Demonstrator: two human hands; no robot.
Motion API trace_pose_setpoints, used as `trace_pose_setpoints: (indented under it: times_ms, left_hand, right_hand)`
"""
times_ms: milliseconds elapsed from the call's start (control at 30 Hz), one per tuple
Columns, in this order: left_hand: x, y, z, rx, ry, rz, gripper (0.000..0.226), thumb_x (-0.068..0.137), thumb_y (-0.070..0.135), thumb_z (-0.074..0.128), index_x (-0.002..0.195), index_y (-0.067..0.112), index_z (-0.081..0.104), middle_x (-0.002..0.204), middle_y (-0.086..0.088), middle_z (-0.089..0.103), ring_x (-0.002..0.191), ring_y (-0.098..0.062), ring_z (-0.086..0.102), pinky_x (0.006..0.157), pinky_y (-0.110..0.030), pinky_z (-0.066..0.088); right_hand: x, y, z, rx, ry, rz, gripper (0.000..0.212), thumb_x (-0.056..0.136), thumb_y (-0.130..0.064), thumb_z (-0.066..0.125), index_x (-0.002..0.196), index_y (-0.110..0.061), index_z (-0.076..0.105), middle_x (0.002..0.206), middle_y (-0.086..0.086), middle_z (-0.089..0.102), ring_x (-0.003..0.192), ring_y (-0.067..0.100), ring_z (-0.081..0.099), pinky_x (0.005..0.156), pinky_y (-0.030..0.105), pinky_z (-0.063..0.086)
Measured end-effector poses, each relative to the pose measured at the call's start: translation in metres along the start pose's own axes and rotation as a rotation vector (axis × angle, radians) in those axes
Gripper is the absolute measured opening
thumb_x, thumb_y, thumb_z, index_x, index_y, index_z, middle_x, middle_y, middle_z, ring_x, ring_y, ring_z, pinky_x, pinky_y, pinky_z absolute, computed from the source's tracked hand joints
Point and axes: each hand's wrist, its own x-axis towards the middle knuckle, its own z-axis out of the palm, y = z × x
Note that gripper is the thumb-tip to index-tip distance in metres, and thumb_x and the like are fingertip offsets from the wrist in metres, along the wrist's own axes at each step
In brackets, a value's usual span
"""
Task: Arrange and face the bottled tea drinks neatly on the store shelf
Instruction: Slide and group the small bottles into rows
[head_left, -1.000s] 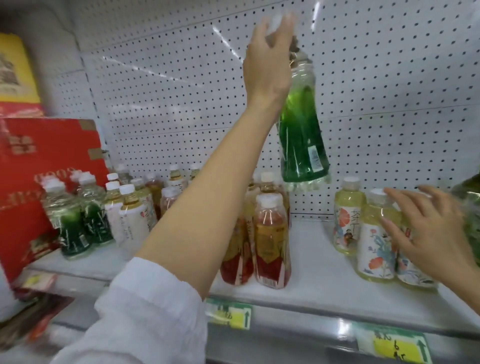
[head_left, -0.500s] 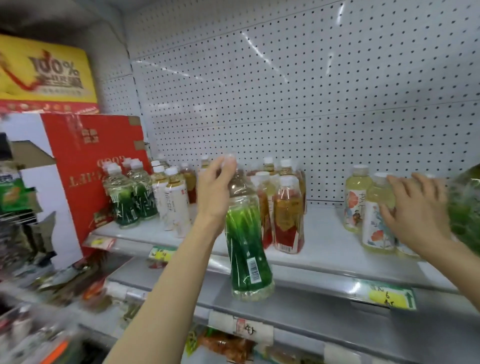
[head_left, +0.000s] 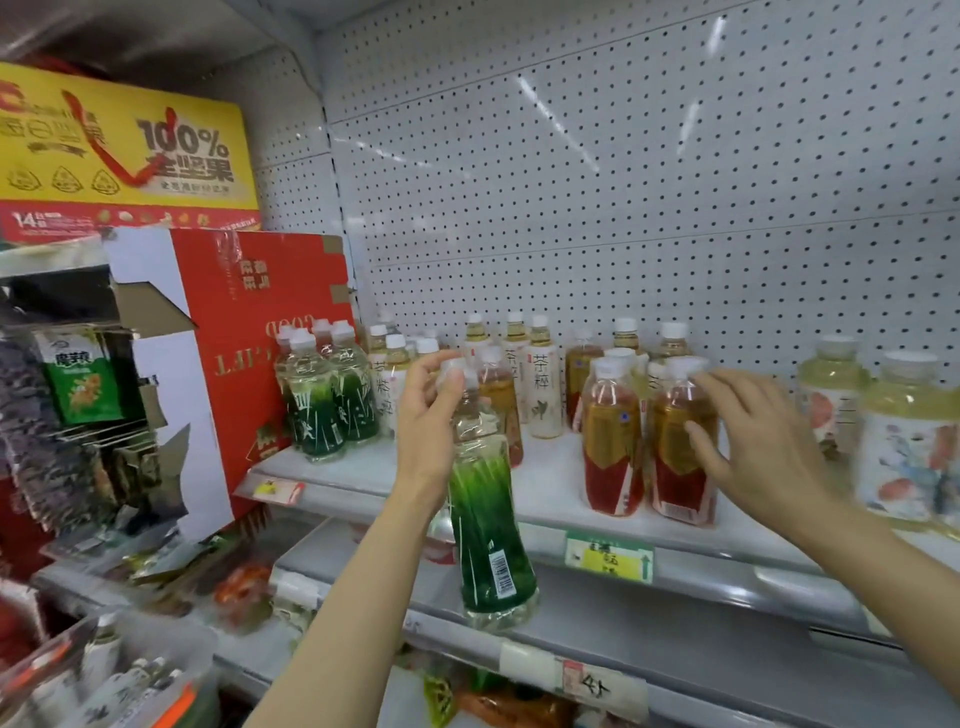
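Before the shelf (head_left: 545, 483), left hand (head_left: 426, 415) pinches a green tea bottle (head_left: 485, 519) by its neck; right hand (head_left: 753, 441), fingers spread, nears the red-labelled bottles (head_left: 680, 457). Next, probably placing it beside its green pair (head_left: 332, 400).

Left hand (head_left: 426, 415) grips a green-labelled bottle (head_left: 488, 525) by its neck, held in the air in front of the shelf (head_left: 545, 488), barcode facing the camera. Right hand (head_left: 753, 441), fingers spread, touches a red-labelled bottle (head_left: 680, 447) at the shelf's front (its twin (head_left: 610, 441) stands just beside). Two green bottles (head_left: 327, 400) stand at the left, near a red carton (head_left: 260, 332). White-labelled bottles (head_left: 540, 384) stand behind.
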Motion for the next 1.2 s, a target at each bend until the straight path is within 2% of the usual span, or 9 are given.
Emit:
trace_pose_setpoints:
  times_ms: [200, 367, 533, 700, 833, 967, 1067, 1133, 1200]
  left_hand:
    - [0.053, -0.026, -0.079, 0.08, 0.05, 0.023, 0.026, 0.097, 0.034, 0.058, 0.12, 0.023, 0.059, 0.113, -0.011, 0.068, 0.104, -0.032, 0.066, 0.095, -0.044, 0.053]
    - [0.097, -0.04, -0.132, 0.192, 0.017, 0.082, 0.029, 0.102, 0.028, 0.051, 0.13, 0.022, 0.055, 0.131, 0.0, 0.06, 0.108, 0.001, 0.06, 0.09, -0.016, 0.048]
    - [0.143, -0.057, -0.162, 0.338, -0.034, 0.053, 0.025, 0.101, 0.043, 0.045, 0.124, 0.04, 0.053, 0.14, -0.011, 0.053, 0.126, -0.035, 0.052, 0.105, -0.058, 0.042]
    - [0.18, -0.078, -0.173, 0.404, -0.077, -0.028, 0.027, 0.103, 0.028, 0.045, 0.129, 0.035, 0.046, 0.106, 0.003, 0.059, 0.076, -0.022, 0.058, 0.075, -0.049, 0.058]
    - [0.202, -0.088, -0.176, 0.539, -0.135, -0.073, 0.037, 0.106, 0.022, 0.042, 0.142, 0.019, 0.038, 0.124, 0.012, 0.046, 0.084, 0.003, 0.047, 0.064, -0.015, 0.037]
    - [0.224, -0.088, -0.178, 0.7, -0.255, -0.115, 0.039, 0.105, 0.026, 0.043, 0.143, 0.018, 0.038, 0.14, -0.003, 0.047, 0.092, -0.008, 0.059, 0.066, -0.021, 0.05]
    - [0.243, -0.082, -0.178, 0.874, -0.326, -0.1, 0.038, 0.105, 0.026, 0.044, 0.141, 0.015, 0.043, 0.134, -0.007, 0.055, 0.086, -0.027, 0.065, 0.063, -0.034, 0.054]
    - [0.256, -0.076, -0.178, 0.998, -0.385, -0.081, 0.037, 0.104, 0.024, 0.045, 0.139, 0.013, 0.046, 0.132, -0.01, 0.057, 0.073, -0.019, 0.06, 0.062, -0.033, 0.052]
    - [0.269, -0.071, -0.181, 1.116, -0.452, -0.101, 0.041, 0.102, 0.024, 0.047, 0.141, 0.01, 0.045, 0.139, -0.009, 0.054, 0.095, -0.022, 0.063, 0.083, -0.039, 0.054]
  right_hand:
    - [0.013, -0.077, 0.038, 0.043, 0.042, -0.044, 0.038, 0.085, -0.011, 0.069, 0.121, 0.001, 0.064, 0.118, 0.016, 0.066, 0.109, 0.035, 0.061, 0.097, 0.046, 0.047]
    - [0.015, -0.124, 0.078, 0.072, 0.021, -0.045, 0.038, 0.083, -0.01, 0.071, 0.119, 0.002, 0.066, 0.115, 0.015, 0.068, 0.107, 0.033, 0.063, 0.091, 0.044, 0.051]
    - [0.023, -0.159, 0.111, 0.118, 0.0, -0.044, 0.037, 0.084, -0.013, 0.068, 0.119, -0.001, 0.066, 0.114, 0.011, 0.067, 0.107, 0.028, 0.061, 0.088, 0.041, 0.053]
    - [0.025, -0.171, 0.132, 0.167, -0.077, -0.031, 0.046, 0.076, -0.01, 0.08, 0.12, -0.004, 0.067, 0.116, 0.008, 0.068, 0.107, 0.027, 0.064, 0.092, 0.04, 0.052]
    - [0.029, -0.171, 0.152, 0.19, -0.124, -0.053, 0.048, 0.074, -0.011, 0.081, 0.12, -0.005, 0.067, 0.117, 0.008, 0.069, 0.106, 0.027, 0.067, 0.089, 0.036, 0.052]
    - [0.042, -0.179, 0.166, 0.29, -0.111, -0.035, 0.052, 0.075, -0.011, 0.081, 0.124, -0.007, 0.064, 0.119, 0.005, 0.066, 0.099, 0.019, 0.065, 0.087, 0.027, 0.046]
    - [0.053, -0.184, 0.173, 0.343, -0.085, -0.03, 0.056, 0.081, -0.013, 0.077, 0.132, -0.008, 0.058, 0.129, 0.005, 0.061, 0.116, 0.017, 0.056, 0.096, 0.027, 0.043]
    - [0.065, -0.186, 0.177, 0.397, -0.095, 0.024, 0.057, 0.088, -0.021, 0.069, 0.141, -0.011, 0.05, 0.14, 0.005, 0.054, 0.129, 0.016, 0.046, 0.102, 0.029, 0.04]
    - [0.079, -0.192, 0.18, 0.45, -0.117, 0.068, 0.06, 0.093, -0.033, 0.058, 0.148, -0.016, 0.04, 0.146, 0.002, 0.046, 0.134, 0.016, 0.043, 0.105, 0.032, 0.04]
